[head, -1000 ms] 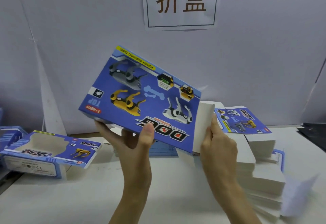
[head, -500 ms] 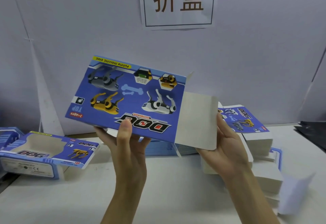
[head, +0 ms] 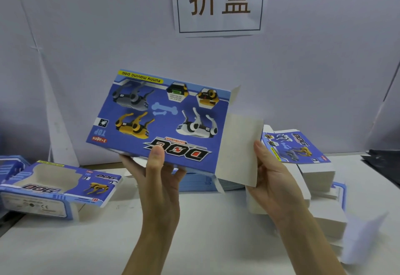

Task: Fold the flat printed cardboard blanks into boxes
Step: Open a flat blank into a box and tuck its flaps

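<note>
White table [head: 194, 235]: folded box [head: 58, 188] left, stack of flat blanks [head: 311, 166] right, blue blanks [head: 201, 180] centre-back.

One head cam only, worn by the person, wide-angle. Looks fwd and slightly down over the table [head: 194, 242] toward the back wall [head: 313, 69] w/ paper sign [head: 219, 1]. Close range; both forearms enter from the bottom edge.

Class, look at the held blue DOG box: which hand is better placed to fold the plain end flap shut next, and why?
Probably the right hand. Its fingers already hold the plain grey end flap at the box's right end, while the left hand grips the blue DOG box by its lower edge, thumb on the printed face, steadying it.
</note>
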